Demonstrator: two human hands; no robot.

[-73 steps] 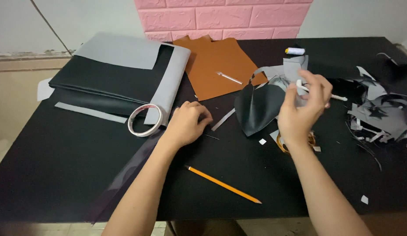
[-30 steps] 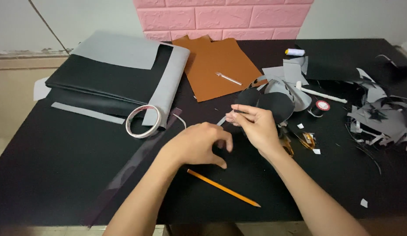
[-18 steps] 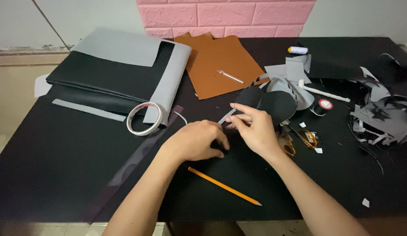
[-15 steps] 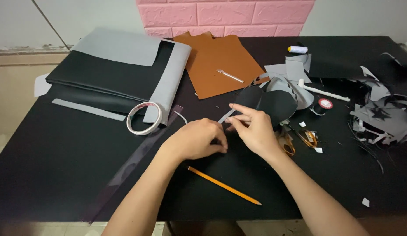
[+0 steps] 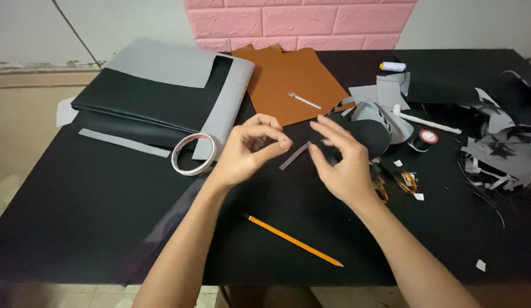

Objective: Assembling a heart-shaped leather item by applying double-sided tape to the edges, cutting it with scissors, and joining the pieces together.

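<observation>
We see a narrow grey strip (image 5: 294,155) lying flat on the black surface (image 5: 77,217), near its middle, between the two hands. The left hand (image 5: 247,153) hovers just left of the strip with its thumb and fingers (image 5: 264,121) curled toward each other, tips close together; whether they pinch anything we cannot tell. The right hand (image 5: 344,165) hovers just right of the strip with its fingers (image 5: 329,126) loosely spread and bent, holding nothing visible. Directly behind the right hand lies a rounded black piece of material (image 5: 365,134), partly covered by that hand.

Toward the near edge of the surface, an orange pencil (image 5: 294,240) lies diagonally between the forearms. Left of the left hand, a roll of tape (image 5: 192,154) rests against folded black and grey sheets (image 5: 162,97) that occupy the far left corner. A long grey strip (image 5: 124,142) lies along the near side of those sheets. At the far edge, in the middle, brown sheets (image 5: 294,80) carry a small white tool (image 5: 304,101). Right of the right hand we find orange-handled scissors (image 5: 394,182), a black thread spool (image 5: 426,138), a white rod (image 5: 425,121), and a white thread spool (image 5: 393,67). Grey and black offcuts (image 5: 499,154) pile up along the right edge.
</observation>
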